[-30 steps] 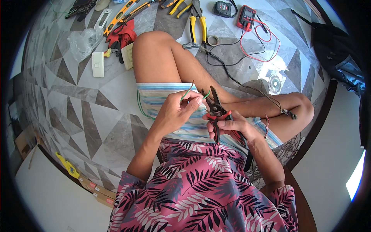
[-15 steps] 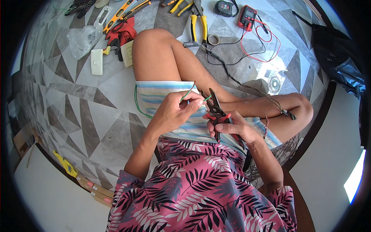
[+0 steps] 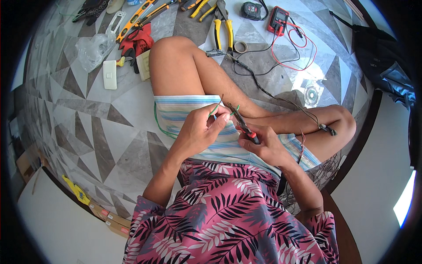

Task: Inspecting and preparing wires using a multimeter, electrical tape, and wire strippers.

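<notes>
My left hand (image 3: 198,133) is closed, pinching a thin green wire (image 3: 214,110) between thumb and fingers above my lap. One wire end with a brownish tip sticks up past the fingers; a green loop hangs down by my left thigh. Wrapped round the red-and-black handles of a wire stripper (image 3: 240,119) is my right hand (image 3: 267,148). The tool is turned edge-on, its dark jaws against the short green end that pokes out by my left thumb. Whether the jaws bite the wire cannot be made out.
On the tiled floor ahead lie yellow-handled pliers (image 3: 229,35), a tape measure (image 3: 251,11), a red multimeter (image 3: 278,20) with leads and a tape roll (image 3: 240,47). A white switch (image 3: 110,75) and red gloves (image 3: 138,38) lie left. A dark twisted cable (image 3: 268,91) crosses my right leg.
My right hand has rolled the wire stripper from showing its broad side to edge-on, and its handles have come closer together. My left hand keeps its pinch on the wire, nearly still.
</notes>
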{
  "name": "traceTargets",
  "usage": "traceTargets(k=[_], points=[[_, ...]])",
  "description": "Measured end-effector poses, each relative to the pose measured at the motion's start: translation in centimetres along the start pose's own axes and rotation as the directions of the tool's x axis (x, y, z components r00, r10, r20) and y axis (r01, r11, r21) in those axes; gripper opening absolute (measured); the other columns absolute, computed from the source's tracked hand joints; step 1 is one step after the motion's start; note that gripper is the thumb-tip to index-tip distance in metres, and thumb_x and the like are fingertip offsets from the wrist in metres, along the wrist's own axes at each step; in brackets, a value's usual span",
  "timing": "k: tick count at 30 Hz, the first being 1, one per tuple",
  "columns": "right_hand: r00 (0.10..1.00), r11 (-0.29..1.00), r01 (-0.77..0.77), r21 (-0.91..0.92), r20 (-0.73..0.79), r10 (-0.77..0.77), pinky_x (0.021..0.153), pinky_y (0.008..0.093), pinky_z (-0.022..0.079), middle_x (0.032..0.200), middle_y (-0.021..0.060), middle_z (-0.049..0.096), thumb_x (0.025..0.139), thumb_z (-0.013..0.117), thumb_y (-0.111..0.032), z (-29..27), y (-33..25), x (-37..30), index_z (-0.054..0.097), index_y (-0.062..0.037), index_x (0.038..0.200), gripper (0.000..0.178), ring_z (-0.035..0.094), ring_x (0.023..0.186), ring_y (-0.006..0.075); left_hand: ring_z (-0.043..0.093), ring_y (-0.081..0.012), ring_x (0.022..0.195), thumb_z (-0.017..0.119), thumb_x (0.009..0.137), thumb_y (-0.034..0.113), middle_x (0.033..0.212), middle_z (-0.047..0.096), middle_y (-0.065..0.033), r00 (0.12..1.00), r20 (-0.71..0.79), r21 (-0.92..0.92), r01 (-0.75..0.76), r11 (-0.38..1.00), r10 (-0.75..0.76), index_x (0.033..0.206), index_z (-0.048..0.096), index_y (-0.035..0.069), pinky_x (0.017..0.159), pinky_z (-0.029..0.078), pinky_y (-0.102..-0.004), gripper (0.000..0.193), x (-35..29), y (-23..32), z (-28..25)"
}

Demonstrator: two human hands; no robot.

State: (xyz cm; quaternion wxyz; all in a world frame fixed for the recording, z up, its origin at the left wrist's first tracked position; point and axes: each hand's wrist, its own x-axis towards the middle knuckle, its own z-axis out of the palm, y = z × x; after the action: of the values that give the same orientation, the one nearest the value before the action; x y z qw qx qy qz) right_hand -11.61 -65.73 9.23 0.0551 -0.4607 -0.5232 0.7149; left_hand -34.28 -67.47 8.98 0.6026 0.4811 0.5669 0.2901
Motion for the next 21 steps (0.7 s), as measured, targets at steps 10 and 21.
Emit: traceTargets(k=[10, 21], points=[[1.000, 0.999, -0.016, 0.037, -0.020, 0.016, 0.060, 0.0296, 0.036, 0.071, 0.0015, 0.049, 0.087, 0.065, -0.016, -0.2, -0.2, -0.1, 0.061, 0.0029, 0.117, 0.035, 0.041, 0.067, 0.0107, 0.053, -0.0122, 0.062, 0.059, 0.099, 0.021, 0.077, 0.063, -0.0078, 1.000, -0.026, 0.048, 0.009, 0.999, -0.007, 0.102, 0.064, -0.004, 0.060, 0.044, -0.0286, 0.025, 0.3, 0.6, 0.3], [0.988, 0.994, 0.040, -0.103, -0.146, -0.055, 0.059, 0.0240, 0.035, 0.073, -0.0047, 0.048, 0.084, 0.067, -0.008, 0.4, -0.2, 0.6, 0.063, 0.0044, 0.100, 0.021, 0.040, 0.067, 0.0054, 0.040, -0.0024, 0.069, 0.057, 0.101, 0.031, 0.073, 0.045, 0.0046, 0.991, -0.007, -0.242, 0.130, 0.962, -0.136, 0.098, 0.057, 0.002, 0.060, 0.035, -0.0214, 0.029, -0.1, 0.3, 1.8]])
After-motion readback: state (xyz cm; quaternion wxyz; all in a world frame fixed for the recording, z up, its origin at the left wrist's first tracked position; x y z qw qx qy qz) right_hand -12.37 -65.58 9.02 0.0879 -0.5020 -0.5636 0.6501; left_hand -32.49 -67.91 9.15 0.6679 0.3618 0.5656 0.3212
